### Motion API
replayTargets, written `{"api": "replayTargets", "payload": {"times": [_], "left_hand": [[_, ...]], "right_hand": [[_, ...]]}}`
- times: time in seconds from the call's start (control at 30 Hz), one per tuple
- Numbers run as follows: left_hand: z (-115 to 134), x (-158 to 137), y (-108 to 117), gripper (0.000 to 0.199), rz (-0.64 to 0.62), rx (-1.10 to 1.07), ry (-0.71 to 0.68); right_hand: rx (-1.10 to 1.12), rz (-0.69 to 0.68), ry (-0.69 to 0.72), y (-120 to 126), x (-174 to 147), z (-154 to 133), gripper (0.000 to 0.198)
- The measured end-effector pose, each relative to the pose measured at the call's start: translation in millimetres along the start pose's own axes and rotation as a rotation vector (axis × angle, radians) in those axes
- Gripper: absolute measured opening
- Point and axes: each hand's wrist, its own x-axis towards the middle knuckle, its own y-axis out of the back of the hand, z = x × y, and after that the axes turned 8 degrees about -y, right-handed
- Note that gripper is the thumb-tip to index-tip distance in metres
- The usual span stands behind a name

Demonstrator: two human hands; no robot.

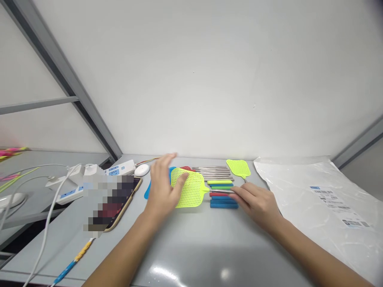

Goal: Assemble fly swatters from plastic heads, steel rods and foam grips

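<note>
At centre, the right hand (253, 202) clamps a lime-green, square-headed plastic swatter (194, 192); the spread left hand (164, 184) perhaps touches it.

Shows yellow-green with a grid of holes on the front swatter (193, 191), silver on the rods (213, 173), blue, red, green and yellow on the grips (221, 195).

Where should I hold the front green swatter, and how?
Probably pinch the front green swatter by its metal stem, from the right, as the right hand does: the stem is slim, straight and points right, while the head is wide and flat.
</note>
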Motion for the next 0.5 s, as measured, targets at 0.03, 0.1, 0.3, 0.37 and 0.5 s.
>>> {"api": "replayTargets", "payload": {"times": [0.03, 0.1, 0.3, 0.37, 0.5], "left_hand": [[-5, 1, 1, 0.054, 0.05, -0.11, 0.147], [-11, 3, 0, 0.055, -0.007, -0.381, 0.428], [0, -1, -10, 0.047, -0.326, -0.939, 0.751], [3, -3, -13, 0.049, -0.294, -0.959, 0.783], [4, -6, -16, 0.054, -0.246, -0.964, 0.816]], "right_hand": [[-0.005, 0.002, -0.014, 0, 0, 1, 0.014], [-0.013, 0.011, -0.039, 0, -1, 2, 0.014], [-0.031, 0.031, -0.052, 1, -3, 3, 0.012], [-0.048, 0.045, -0.036, 1, -3, 3, 0.012], [-0.061, 0.069, -0.015, 1, -3, 2, 0.011]]}}
